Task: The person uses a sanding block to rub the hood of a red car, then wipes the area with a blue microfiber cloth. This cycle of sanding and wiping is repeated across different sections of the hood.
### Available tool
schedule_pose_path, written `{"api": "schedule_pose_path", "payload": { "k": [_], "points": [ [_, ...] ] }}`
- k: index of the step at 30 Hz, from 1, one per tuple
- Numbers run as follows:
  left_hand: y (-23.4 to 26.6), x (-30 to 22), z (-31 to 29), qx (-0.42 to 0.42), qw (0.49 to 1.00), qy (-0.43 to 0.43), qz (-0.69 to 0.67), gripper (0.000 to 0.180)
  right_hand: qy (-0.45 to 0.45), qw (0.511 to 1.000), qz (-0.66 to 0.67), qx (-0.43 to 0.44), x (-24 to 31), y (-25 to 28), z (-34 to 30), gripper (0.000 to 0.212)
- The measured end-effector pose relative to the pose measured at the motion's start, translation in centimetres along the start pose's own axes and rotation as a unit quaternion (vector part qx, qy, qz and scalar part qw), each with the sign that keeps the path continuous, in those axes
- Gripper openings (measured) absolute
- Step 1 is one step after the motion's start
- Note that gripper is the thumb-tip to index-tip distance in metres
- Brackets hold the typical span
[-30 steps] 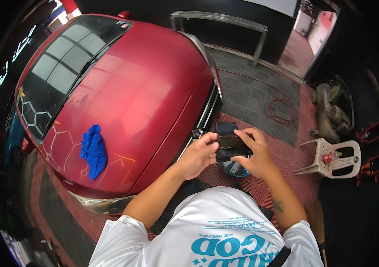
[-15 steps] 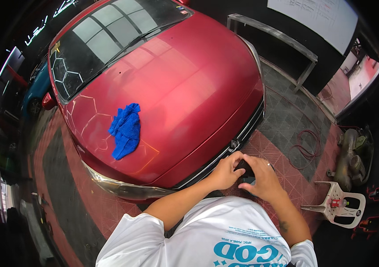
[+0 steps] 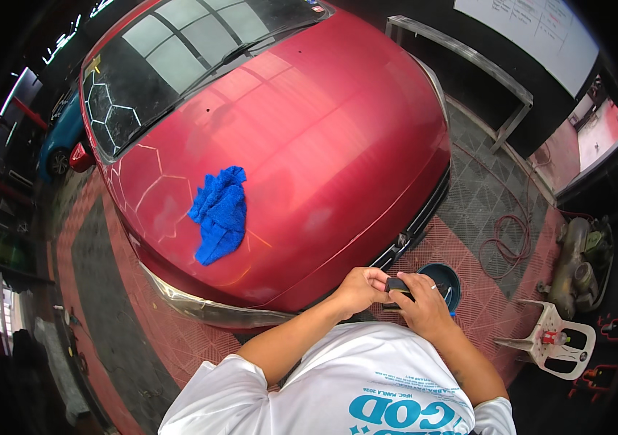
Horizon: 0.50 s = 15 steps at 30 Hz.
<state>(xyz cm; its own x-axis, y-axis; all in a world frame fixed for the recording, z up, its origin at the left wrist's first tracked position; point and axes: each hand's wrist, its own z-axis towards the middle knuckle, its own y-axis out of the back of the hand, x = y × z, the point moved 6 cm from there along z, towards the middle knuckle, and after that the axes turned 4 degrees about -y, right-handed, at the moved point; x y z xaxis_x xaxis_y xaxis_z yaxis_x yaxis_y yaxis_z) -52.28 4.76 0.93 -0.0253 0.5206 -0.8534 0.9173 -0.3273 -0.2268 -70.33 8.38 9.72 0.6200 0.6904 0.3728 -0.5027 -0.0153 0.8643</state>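
Observation:
In front of my chest, both hands meet around a small dark block [image 3: 399, 285] with a thin yellowish edge. My right hand [image 3: 425, 308], with a ring on one finger, is closed around it, thumb on the near side. The fingertips of my left hand [image 3: 361, 291] are pinched together at its left end; the block's underside is hidden. Just beyond my hands is the front of a red car. Its hood [image 3: 323, 174] has pale hazy patches and light reflections. A crumpled blue cloth [image 3: 222, 217] lies on the hood's left part.
A blue-green bucket [image 3: 457, 281] stands on the grid floor right of my hands. Farther right are a white plastic chair [image 3: 552, 341] with a red item on it, a compressor-like machine [image 3: 575, 264] and a coiled hose [image 3: 515, 243]. A metal frame [image 3: 468, 61] stands along the wall.
The view has shifted, so the car sits slightly farther right. My hands have drawn closer around the dark block, which shows more plainly. The bucket beyond my right hand has come into sight.

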Motion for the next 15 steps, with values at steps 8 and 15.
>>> {"api": "schedule_pose_path", "payload": {
  "k": [8,15],
  "points": [
    [2.5,-0.6,-0.6,-0.005,0.999,0.023,0.037,0.047,-0.026,0.999,0.029,0.015,0.6,-1.8,1.7,0.05],
    [18.3,-8.8,-9.9,-0.394,0.7,-0.343,0.487,0.073,-0.305,0.947,0.053,-0.088,-6.2,-2.0,-7.0,0.057]
  ]
}}
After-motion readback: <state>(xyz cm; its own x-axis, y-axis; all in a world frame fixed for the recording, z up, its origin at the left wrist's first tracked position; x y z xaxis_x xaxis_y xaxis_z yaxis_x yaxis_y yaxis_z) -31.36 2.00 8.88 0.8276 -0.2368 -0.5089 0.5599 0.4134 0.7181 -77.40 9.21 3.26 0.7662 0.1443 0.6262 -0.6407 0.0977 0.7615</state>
